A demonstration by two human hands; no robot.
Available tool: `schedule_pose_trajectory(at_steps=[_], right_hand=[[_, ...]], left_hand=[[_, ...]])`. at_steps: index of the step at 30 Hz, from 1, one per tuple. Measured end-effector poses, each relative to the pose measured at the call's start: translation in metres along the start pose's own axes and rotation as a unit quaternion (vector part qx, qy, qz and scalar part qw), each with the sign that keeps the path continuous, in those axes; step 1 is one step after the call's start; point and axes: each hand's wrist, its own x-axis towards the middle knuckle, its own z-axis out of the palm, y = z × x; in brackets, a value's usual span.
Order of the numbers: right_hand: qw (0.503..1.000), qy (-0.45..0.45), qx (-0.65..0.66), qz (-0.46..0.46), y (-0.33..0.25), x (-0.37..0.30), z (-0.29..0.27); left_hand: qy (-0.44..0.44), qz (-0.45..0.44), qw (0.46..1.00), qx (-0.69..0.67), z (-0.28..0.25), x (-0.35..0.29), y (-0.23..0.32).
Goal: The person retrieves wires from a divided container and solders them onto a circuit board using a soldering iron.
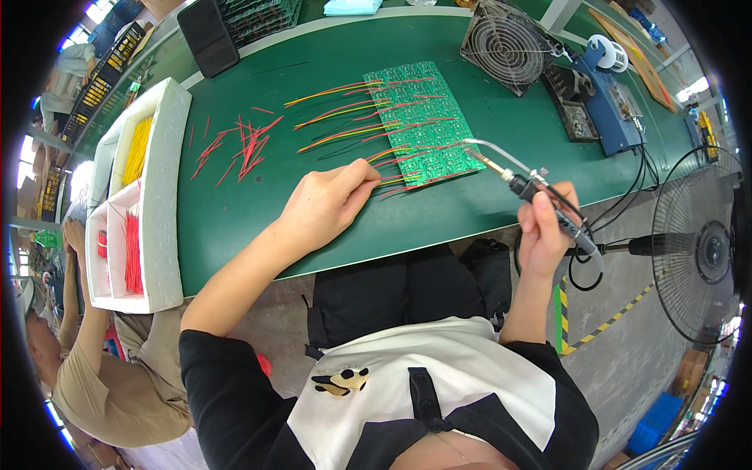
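A green circuit board panel (439, 117) lies on the table, with red, yellow and black wires (337, 131) sticking out past its left edge in several bunches. At the panel's lower left, my left hand (329, 202) is closed in a pinch on a red wire, partly hidden by the fingers. My right hand (546, 233) grips a soldering iron (526, 188) with a thin curved metal tube fixed along it. The iron's tip points left, over the panel's right edge near the lower rows. Whether the tip touches a joint is too small to tell.
Loose red wire pieces (249, 149) lie left of the panel. Beyond them stands a white foam box (174, 196) with yellow and red wires. A phone (207, 39), a square fan (507, 47) and a blue soldering station (611, 102) line the back. Another person (117, 384) sits at left.
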Motion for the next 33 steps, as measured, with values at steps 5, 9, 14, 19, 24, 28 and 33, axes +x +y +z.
schedule_pose_trajectory(at_steps=[5,9,14,19,24,28,33], right_hand=[[0.998,0.039,-0.038,-0.032,-0.003,0.028,-0.011],[0.996,0.062,-0.057,-0.003,0.012,0.050,-0.020],[0.992,0.093,-0.083,0.000,0.016,0.050,-0.020],[0.992,0.090,-0.091,-0.023,0.015,0.047,-0.017],[0.994,0.079,-0.070,-0.024,0.015,0.045,-0.018],[0.997,0.059,-0.056,0.001,0.011,0.035,-0.013],[0.998,0.020,-0.051,0.013,0.010,0.023,-0.010]], left_hand=[[0.008,-0.002,1.000,0.000,-0.001,-0.001,0.002],[-0.005,-0.003,0.998,0.055,-0.008,-0.001,0.007],[0.020,0.056,0.993,0.103,-0.002,-0.003,0.001],[0.062,0.047,0.996,0.038,0.001,0.000,0.001],[0.090,0.020,0.996,-0.015,0.003,0.006,0.001],[0.067,0.022,0.997,-0.014,0.003,0.005,0.001],[0.068,0.034,0.997,-0.013,0.007,0.004,0.000]])
